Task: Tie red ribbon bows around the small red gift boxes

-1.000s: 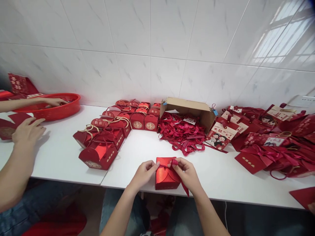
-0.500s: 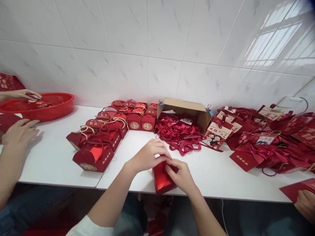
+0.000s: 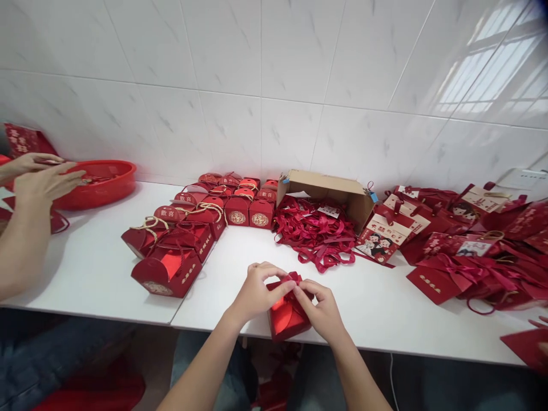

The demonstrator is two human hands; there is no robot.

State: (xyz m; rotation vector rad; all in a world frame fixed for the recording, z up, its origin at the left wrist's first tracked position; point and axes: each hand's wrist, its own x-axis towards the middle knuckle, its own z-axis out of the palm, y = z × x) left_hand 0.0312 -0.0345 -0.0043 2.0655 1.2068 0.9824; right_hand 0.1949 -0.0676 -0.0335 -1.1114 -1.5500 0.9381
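Note:
A small red gift box [image 3: 287, 321] stands at the table's front edge, between my two hands. My left hand [image 3: 260, 292] reaches over from the left, its thumb and fingers pinched at the top of the box. From the right, my right hand [image 3: 320, 311] pinches the same spot, fingertips almost touching the left ones. A bit of red material stands up between the fingertips; whether it is ribbon or a box flap I cannot tell. Behind my hands lies a heap of dark red ribbons [image 3: 312, 231], spilling from a cardboard box [image 3: 327, 184] on its side.
Closed red gift boxes [image 3: 171, 268] stand in rows at the left, some tied with cord. Red gift bags [image 3: 445, 279] pile up on the right. At far left another person's hands [image 3: 47, 180] work by a red basin [image 3: 109, 185]. A tiled wall [image 3: 231, 114] rises behind.
My fingers have come together over the box top, and the red material there stands up more. The person at left has brought one hand up to the other by the basin.

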